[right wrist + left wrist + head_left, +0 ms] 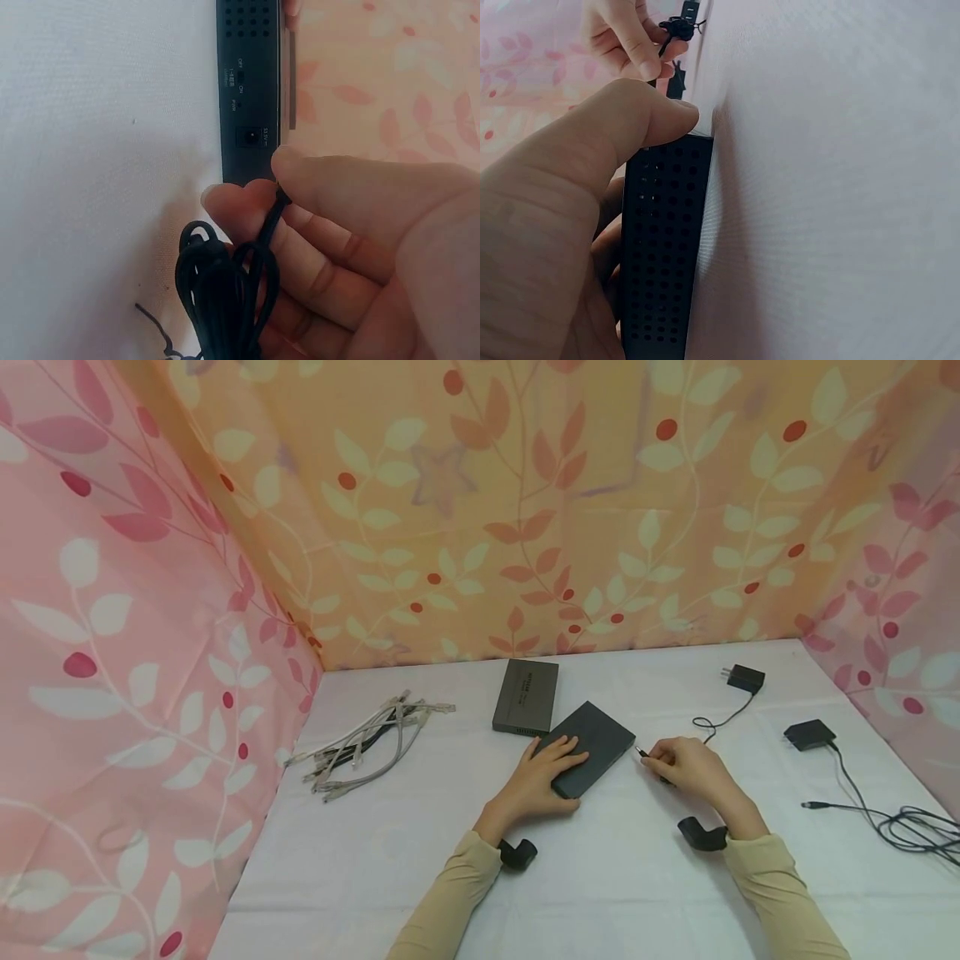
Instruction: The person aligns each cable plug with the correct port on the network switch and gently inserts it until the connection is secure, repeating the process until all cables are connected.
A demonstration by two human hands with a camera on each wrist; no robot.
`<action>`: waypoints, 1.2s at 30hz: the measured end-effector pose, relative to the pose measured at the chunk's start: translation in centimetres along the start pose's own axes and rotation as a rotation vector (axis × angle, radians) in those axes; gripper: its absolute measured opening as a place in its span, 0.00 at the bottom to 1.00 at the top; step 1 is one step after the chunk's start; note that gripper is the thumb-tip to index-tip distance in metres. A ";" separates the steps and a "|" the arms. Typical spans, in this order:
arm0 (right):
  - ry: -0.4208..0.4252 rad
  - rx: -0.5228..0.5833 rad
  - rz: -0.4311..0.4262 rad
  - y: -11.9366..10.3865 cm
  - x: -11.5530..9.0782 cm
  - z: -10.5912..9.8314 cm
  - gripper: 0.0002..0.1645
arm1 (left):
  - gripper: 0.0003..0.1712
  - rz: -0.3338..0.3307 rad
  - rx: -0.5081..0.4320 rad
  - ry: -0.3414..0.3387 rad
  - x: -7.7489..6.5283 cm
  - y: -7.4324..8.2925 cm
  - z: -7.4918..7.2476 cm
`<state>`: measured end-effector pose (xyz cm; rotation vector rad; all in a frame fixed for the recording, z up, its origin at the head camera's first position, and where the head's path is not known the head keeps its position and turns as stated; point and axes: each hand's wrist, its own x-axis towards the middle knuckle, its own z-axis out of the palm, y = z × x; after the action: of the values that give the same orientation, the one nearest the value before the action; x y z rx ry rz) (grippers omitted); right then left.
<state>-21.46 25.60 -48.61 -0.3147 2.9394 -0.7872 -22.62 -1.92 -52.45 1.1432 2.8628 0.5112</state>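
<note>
A flat black network switch (600, 745) lies turned at an angle on the white table. My left hand (542, 781) holds it, fingers spread over its top and thumb at the near edge, beside the vent-holed side (667, 225). Just right of the switch, my right hand (693, 768) pinches a black power cord near its plug (642, 752), the tip pointing at the switch. In the right wrist view, the fingertips are close to the round power socket (251, 136), apart from it. A tied bundle of cord (221, 289) hangs below those fingers.
A second grey switch (527, 697) lies behind the first. Several network cables (375, 739) are heaped at left. At right are a power adapter (746, 678), its cord running toward my right hand, and another adapter (810, 735) with coiled cord (918, 831). Patterned cloth surrounds the table.
</note>
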 end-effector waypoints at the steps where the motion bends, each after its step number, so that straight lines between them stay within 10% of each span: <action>1: -0.003 -0.001 0.001 0.0 0.0 0.0 0.09 | 0.45 -0.002 -0.001 0.000 0.0 0.0 0.0; 36: 0.165 -0.045 -0.066 0.1 0.8 2.6 0.07 | 0.44 0.001 -0.020 0.011 0.0 -0.2 0.2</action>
<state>-21.88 24.26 -50.93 -0.3695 3.1187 -0.7923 -22.74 -2.05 -52.68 1.1428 2.8599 0.5465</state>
